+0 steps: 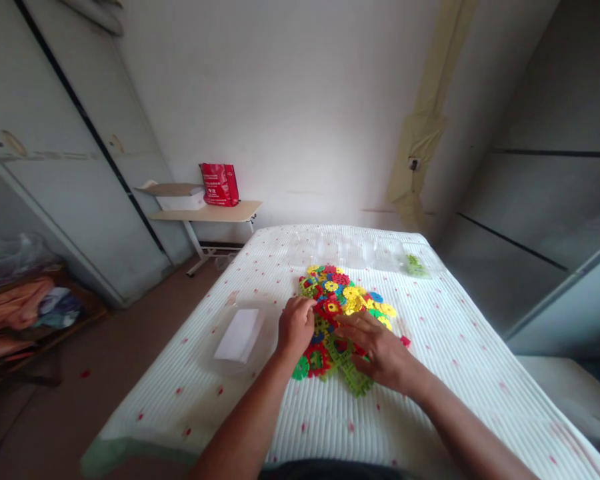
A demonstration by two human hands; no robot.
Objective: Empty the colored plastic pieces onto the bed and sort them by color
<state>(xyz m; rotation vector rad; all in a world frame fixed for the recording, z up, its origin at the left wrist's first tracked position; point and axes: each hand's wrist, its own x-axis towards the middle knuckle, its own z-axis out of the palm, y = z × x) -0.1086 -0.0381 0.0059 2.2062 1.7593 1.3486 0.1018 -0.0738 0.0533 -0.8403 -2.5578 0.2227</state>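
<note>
At the lower centre of the frame, a pile of multicoloured, toothed plastic pieces (351, 294) is partly covered by both hands. The left hand (296, 327) is curled, its grip hidden; the right hand's (375, 348) fingers are loosely extended. Pieces are best parted lightly.
</note>
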